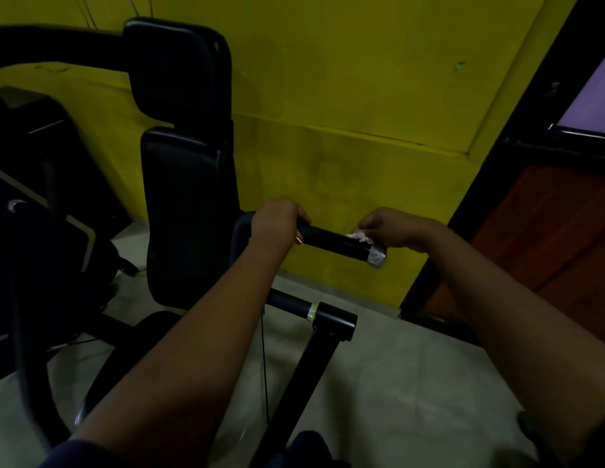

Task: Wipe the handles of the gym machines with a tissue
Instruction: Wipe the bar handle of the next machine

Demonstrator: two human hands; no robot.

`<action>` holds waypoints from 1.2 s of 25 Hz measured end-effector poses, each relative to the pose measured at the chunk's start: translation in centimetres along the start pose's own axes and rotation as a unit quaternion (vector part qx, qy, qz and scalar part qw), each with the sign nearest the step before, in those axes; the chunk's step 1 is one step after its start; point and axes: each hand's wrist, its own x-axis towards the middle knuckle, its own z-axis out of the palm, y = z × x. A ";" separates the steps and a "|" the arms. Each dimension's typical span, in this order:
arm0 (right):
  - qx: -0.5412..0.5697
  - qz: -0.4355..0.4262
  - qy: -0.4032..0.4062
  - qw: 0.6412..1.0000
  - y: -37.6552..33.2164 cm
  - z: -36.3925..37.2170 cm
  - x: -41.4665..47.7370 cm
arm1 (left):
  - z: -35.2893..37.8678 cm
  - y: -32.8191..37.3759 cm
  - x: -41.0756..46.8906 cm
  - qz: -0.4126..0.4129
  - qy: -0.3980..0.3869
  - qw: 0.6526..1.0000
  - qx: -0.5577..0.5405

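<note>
A black handle (331, 243) sticks out to the right from a gym machine, in front of a yellow wall (345, 96). It slopes a little downward to the right and ends in a silver cap (377, 257).

The left hand (277, 224) grips the left end of the handle, where it meets the curved frame. Its fingers are curled over the top of the handle and mostly hidden behind the back of the hand.

The right hand (392, 228) is at the right end, just beside the cap. Its fingers are bent down and pressed together, pinching a small white tissue (359, 236) against the top of the handle. The crumpled tissue shows just left of the fingertips, touching the black grip. Whether the fingers reach round the underside of the handle cannot be told. A bare stretch of handle lies between the two hands.

Left of the handle stand two black pads, an upper pad (174, 69) and a lower pad (186, 214), both upright. Nearer and lower, a second black bar (334, 320) with a silver band (311, 312) runs about parallel to the handle, carried on a slanting black strut (304, 376). The floor (395, 383) is pale. At the far right is a reddish wooden panel (547, 231). The scene is dim.
</note>
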 end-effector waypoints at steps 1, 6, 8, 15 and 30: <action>0.016 0.010 -0.028 0.999 -0.8 0.1 1.3 | 0.0 0.0 0.0 0.001 0.001 1.000 0.001; 0.130 0.092 -0.167 0.973 -2.2 1.2 4.2 | 0.1 -0.2 0.1 0.008 0.011 1.000 0.009; 0.140 0.136 -0.224 0.955 -0.6 0.4 3.5 | 0.2 -0.3 0.0 0.009 0.012 1.000 0.008; 0.098 0.082 -0.230 0.965 -1.8 1.1 4.5 | 0.2 -0.4 0.2 0.011 0.006 1.000 0.010; -0.072 -0.195 0.276 0.938 -5.0 7.3 1.4 | -1.3 -2.1 0.2 -0.083 -0.007 0.997 -0.004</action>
